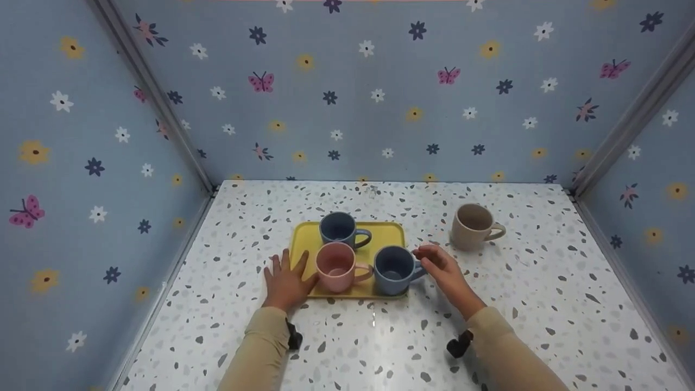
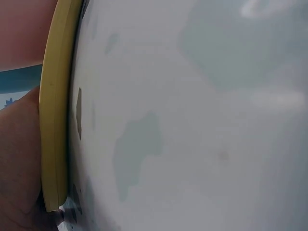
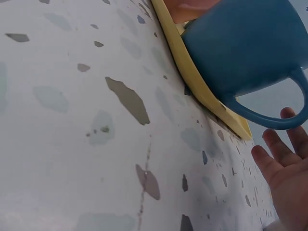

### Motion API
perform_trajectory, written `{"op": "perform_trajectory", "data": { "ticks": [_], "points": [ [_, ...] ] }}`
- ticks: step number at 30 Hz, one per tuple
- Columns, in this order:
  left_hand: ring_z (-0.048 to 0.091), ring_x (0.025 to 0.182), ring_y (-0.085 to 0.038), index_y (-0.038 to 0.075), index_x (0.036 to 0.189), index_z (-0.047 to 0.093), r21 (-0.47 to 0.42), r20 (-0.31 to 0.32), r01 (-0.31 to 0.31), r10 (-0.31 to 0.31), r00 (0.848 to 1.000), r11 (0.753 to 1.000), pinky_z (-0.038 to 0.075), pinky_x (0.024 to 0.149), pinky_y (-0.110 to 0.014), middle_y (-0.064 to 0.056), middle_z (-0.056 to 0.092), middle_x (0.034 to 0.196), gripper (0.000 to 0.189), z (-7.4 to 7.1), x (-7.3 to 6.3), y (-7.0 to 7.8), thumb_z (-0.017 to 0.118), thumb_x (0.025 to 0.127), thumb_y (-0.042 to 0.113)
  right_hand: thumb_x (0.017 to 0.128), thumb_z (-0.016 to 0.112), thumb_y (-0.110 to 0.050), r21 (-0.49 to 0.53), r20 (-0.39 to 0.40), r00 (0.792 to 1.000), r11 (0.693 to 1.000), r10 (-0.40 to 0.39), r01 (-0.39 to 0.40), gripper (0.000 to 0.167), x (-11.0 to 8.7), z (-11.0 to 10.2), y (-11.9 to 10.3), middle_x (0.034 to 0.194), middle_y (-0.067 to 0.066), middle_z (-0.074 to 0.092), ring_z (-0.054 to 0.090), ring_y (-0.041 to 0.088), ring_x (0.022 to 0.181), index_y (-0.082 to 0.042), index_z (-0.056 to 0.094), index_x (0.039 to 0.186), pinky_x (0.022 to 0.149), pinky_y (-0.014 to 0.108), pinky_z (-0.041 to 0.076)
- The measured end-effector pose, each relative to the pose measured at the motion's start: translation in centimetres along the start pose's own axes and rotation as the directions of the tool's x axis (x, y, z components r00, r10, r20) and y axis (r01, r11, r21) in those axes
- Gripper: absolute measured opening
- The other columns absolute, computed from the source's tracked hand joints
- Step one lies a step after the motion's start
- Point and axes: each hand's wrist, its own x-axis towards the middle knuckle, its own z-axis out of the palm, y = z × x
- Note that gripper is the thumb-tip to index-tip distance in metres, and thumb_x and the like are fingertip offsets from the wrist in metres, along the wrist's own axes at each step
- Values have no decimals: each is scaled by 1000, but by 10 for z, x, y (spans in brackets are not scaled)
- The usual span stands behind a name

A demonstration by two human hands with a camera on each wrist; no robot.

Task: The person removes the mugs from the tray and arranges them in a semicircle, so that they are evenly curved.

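Observation:
A yellow tray (image 1: 384, 232) bears a pink mug (image 1: 335, 266) at its front, a dark blue mug (image 1: 337, 227) behind that, and a second blue mug (image 1: 395, 270) at the front right corner. My left hand (image 1: 286, 283) rests with spread fingers on the tray's left edge, its thumb close beside the pink mug. At the handle of the right-hand blue mug is my right hand (image 1: 446, 277), its fingers loosely extended. In the right wrist view, one fingertip overlaps that handle (image 3: 262, 118), while the other fingers lie just below it.
A beige mug (image 1: 471, 227) stands on the speckled white table (image 1: 374, 342), to the right of the tray and farther back, its handle pointing right. Flower-patterned blue panels (image 1: 358, 125) enclose the table at the back and both sides.

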Motion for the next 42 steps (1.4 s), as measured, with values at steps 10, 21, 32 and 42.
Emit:
{"op": "perform_trajectory", "data": {
  "ticks": [10, 21, 32, 42],
  "points": [
    [8, 125, -47, 32, 139, 25, 44, 3, -4, 4, 1000, 999, 6, 93, -65, -22, 13, 142, 78, -1, 5, 1, 22, 75, 76, 85, 60, -16, 116, 1, 998, 992, 57, -57, 37, -4, 5, 9, 114, 16, 52, 50, 29, 103, 0, 51, 117, 84, 41, 42],
    [5, 126, -46, 33, 139, 24, 25, 8, 1, -1, 1000, 1000, 2, 93, -64, -20, 10, 143, 78, 1, 7, -1, 22, 75, 76, 87, 55, -9, 115, 19, 996, 989, 86, -88, 23, -6, 9, -9, 102, 28, 52, 55, 31, 93, 7, 53, 103, 80, 51, 42],
    [6, 126, -45, 34, 139, 24, 28, 7, 3, -4, 1000, 1000, 3, 94, -63, -19, 10, 144, 78, 3, 7, -2, 21, 74, 76, 86, 55, -8, 198, -49, 997, 979, 65, -54, 23, -7, -1, -12, 99, 30, 51, 52, 44, 94, 10, 51, 100, 78, 52, 43],
    [10, 125, -46, 31, 138, 28, 42, -21, -8, 9, 1000, 999, 9, 93, -64, -21, 16, 141, 76, 2, 2, 0, 26, 76, 74, 88, 53, -10, 201, -118, 993, 980, 28, -4, 27, -6, -28, -11, 101, 32, 49, 47, 52, 95, 10, 49, 104, 77, 50, 44]
  ]
}}
